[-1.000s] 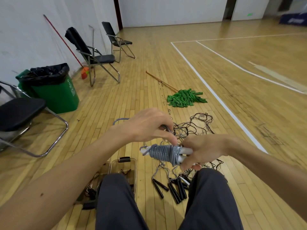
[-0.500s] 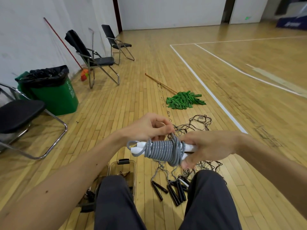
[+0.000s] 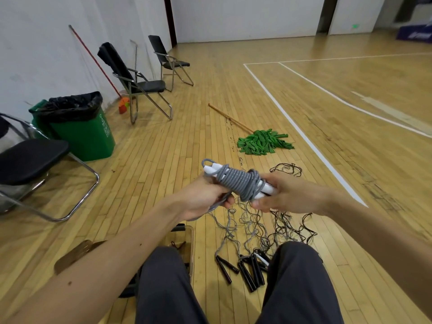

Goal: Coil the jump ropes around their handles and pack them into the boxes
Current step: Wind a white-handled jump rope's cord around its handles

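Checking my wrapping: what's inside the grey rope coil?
White handles stick out at both ends of the grey rope coil; their middles are covered by the wraps.

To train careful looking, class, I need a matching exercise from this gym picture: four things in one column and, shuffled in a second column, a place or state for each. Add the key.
Things
1. grey jump rope
2. mop
3. bin
4. black handles

States
A. lined with a black bag
B. lying together on the floor, their ropes uncoiled
C. wound around white handles, gripped by the left hand and the right hand
D. green strands spread flat, on a wooden stick

Pairs: 1-C, 2-D, 3-A, 4-B
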